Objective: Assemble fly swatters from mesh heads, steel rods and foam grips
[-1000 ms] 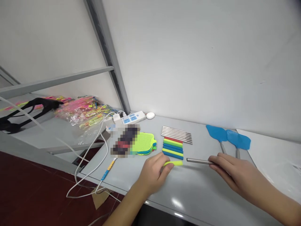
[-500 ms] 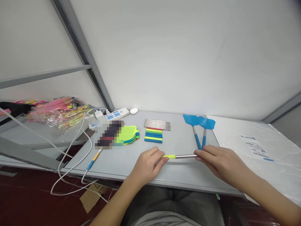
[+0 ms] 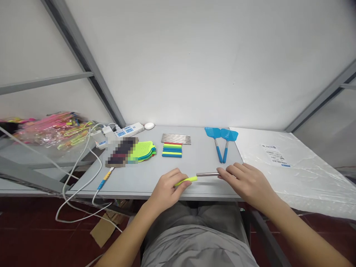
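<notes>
My left hand (image 3: 170, 187) is closed around a yellow-green handle sleeve (image 3: 191, 179), whose right end sticks out past the thumb. My right hand (image 3: 244, 181) pinches a metal rod (image 3: 207, 174) held level, its left end by the sleeve's end and slightly above it. Whether the two ends touch I cannot tell. Beyond my hands lie a row of blue, yellow-green and red handle sleeves (image 3: 172, 152) and a bundle of metal rods (image 3: 176, 139). Two blue fly swatters (image 3: 213, 132) with blue handles rest on the right, and stacked swatter heads (image 3: 144, 150), yellow-green on top, on the left.
A power strip (image 3: 129, 130) and a white oval object (image 3: 149, 126) sit at the back left of the grey table (image 3: 194, 159). White cables (image 3: 65, 185) hang over its left edge. A white wrapped package (image 3: 278, 163) covers the right side. Plastic-bagged items (image 3: 52, 129) lie far left.
The rod and the yellow-green sleeve were in one line, end to end; now the sleeve is tilted and its end sits lower than the rod's. The camera view has shifted.
</notes>
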`<state>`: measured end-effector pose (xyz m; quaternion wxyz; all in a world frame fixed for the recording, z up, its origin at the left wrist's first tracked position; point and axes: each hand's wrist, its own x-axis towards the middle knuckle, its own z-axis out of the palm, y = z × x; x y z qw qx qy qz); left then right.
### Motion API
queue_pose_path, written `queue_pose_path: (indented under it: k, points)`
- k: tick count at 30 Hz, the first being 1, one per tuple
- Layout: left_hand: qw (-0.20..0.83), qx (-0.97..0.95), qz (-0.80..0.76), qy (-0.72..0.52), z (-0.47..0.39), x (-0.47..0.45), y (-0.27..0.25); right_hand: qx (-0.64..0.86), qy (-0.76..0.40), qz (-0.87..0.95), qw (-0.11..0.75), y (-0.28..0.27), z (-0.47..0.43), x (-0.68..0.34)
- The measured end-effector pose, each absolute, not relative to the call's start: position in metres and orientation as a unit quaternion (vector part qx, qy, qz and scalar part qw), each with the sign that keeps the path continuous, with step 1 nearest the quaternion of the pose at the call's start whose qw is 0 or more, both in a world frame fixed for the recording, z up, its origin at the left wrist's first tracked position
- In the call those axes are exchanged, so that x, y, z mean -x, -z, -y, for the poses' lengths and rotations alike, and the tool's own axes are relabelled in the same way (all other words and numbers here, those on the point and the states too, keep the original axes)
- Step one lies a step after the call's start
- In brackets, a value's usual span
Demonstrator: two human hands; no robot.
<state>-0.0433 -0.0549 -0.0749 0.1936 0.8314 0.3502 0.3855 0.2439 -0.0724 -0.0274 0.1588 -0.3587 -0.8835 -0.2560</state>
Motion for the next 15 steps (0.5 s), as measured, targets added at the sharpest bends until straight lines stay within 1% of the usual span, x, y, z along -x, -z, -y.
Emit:
queue_pose_path:
  k: [8,15]
  points:
    - [0.266,-0.796,-0.362,-0.406,0.058,0.044,0.084,0.354,0.233,0.878,0.223,0.047,0.093,-0.245]
    - [0.269,-0.796,-0.361,-0.404,0.063,0.042,0.077,0.365,0.166,0.889,0.220,0.045,0.098,-0.241]
